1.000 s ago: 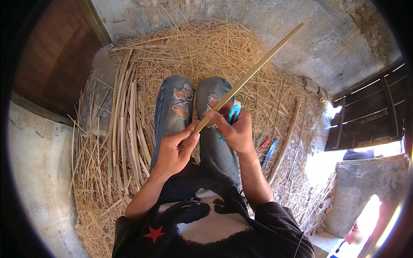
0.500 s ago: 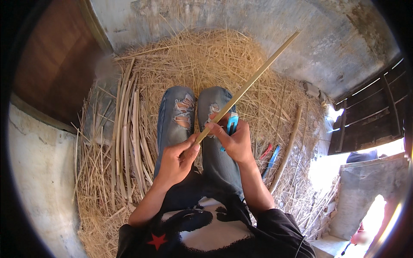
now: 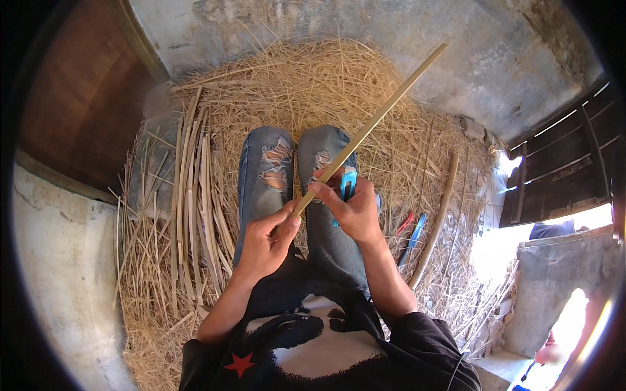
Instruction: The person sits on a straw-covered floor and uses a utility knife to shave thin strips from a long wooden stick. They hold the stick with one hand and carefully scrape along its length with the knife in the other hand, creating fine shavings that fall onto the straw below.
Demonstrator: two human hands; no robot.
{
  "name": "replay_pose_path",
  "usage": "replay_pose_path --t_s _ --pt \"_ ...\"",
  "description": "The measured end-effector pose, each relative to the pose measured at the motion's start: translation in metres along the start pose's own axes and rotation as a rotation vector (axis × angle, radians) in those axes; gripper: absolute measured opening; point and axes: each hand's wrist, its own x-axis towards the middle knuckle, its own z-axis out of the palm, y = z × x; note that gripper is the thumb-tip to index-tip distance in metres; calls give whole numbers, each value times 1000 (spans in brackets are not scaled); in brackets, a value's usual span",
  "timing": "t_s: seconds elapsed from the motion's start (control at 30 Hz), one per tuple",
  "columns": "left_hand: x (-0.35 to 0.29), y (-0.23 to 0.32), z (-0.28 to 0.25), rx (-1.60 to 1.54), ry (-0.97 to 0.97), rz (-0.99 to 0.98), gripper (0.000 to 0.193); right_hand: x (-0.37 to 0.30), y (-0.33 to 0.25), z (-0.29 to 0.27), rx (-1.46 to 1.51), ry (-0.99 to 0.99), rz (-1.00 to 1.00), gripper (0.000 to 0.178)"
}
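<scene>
The strip (image 3: 378,118) reads pale yellow-tan to me, the cutter (image 3: 351,178) bright blue. I see golden straw (image 3: 293,78), faded blue-grey jeans (image 3: 331,234), a black shirt (image 3: 414,355) with a red star (image 3: 240,365) and pale print (image 3: 326,358), and a blotchy grey wall (image 3: 365,19).

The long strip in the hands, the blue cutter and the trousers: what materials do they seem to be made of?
The long strip looks like split bamboo, possibly wood: pale yellow-tan, with a smooth surface. The blue cutter appears to have a smooth plastic casing, judging by its bright, even colour. The trousers seem to be faded denim, with pale frayed threads at the rips.
</scene>
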Motion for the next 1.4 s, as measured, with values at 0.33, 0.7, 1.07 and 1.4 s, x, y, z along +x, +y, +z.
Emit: replay_pose_path --t_s 0.33,0.7,1.07,1.4 --pt "2 -3 3 -71 13 -45 40 -6 31 8 -606 105 -598 35" --pt "0 -15 -2 105 24 80 41 -27 20 4 -826 -178 -340 34" --pt "-21 -4 -9 24 -156 -43 39 33 8 -76 -724 252 -110 37" --pt "-4 -2 -7 135 -108 17 38 -16 37 -17 -962 -67 -319 23"
